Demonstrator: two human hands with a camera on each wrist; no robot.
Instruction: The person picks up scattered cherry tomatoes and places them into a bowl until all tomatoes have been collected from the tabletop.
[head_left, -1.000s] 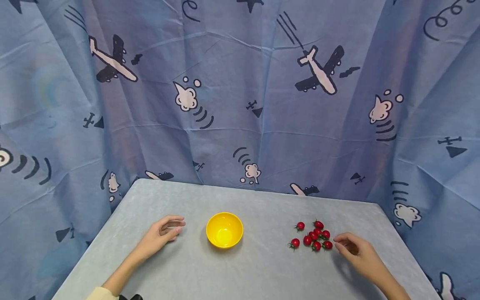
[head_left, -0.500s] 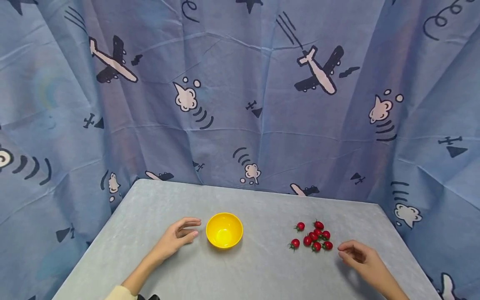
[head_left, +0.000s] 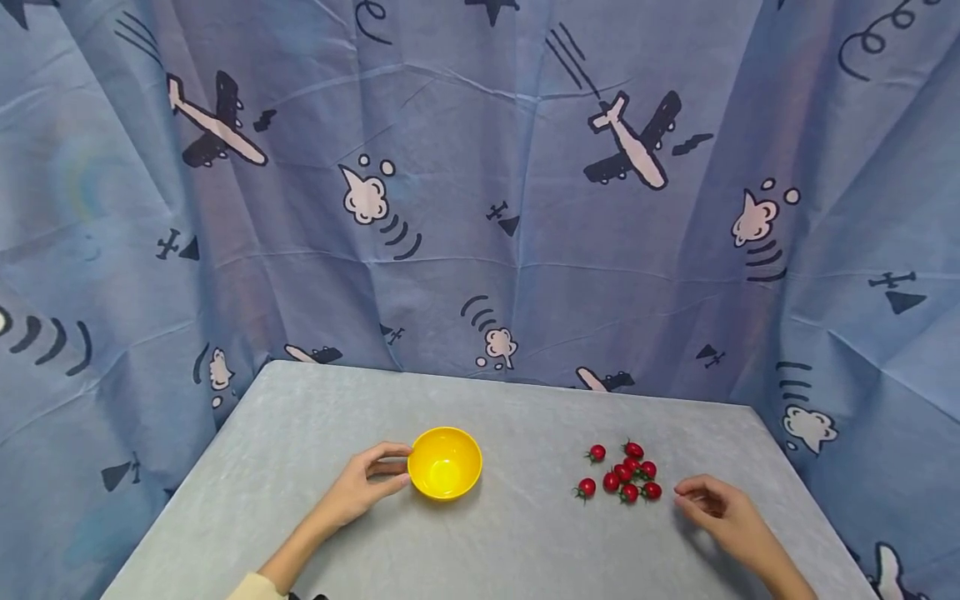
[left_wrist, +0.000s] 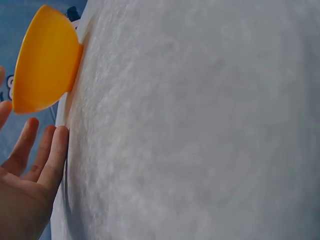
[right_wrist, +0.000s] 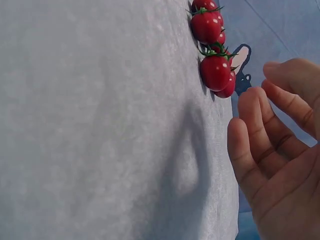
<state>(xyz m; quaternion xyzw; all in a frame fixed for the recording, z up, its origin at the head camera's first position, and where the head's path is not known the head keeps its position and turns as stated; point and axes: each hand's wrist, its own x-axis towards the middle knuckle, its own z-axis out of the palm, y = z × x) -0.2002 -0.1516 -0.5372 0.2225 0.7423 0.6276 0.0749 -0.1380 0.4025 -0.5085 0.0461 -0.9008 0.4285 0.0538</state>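
Observation:
A yellow bowl stands upright on the pale grey table, with nothing in it. My left hand is at its left side, fingers spread and fingertips right at the rim. In the left wrist view the bowl shows from the side, beyond the left fingers. Several cherry tomatoes with green stems lie in a loose cluster right of the bowl. My right hand hovers just to their right, fingers loosely bent and holding nothing. The right wrist view shows a gap between the fingers and the nearest tomato.
The grey table extends around the bowl and tomatoes. Behind and beside it hangs a blue curtain printed with airplanes and clouds. Two tomatoes, one at the back and one in front, lie left of the cluster.
My left hand has moved right across the table up to the bowl's rim. The right hand has drawn slightly away from the tomatoes. Bowl and tomatoes keep their places.

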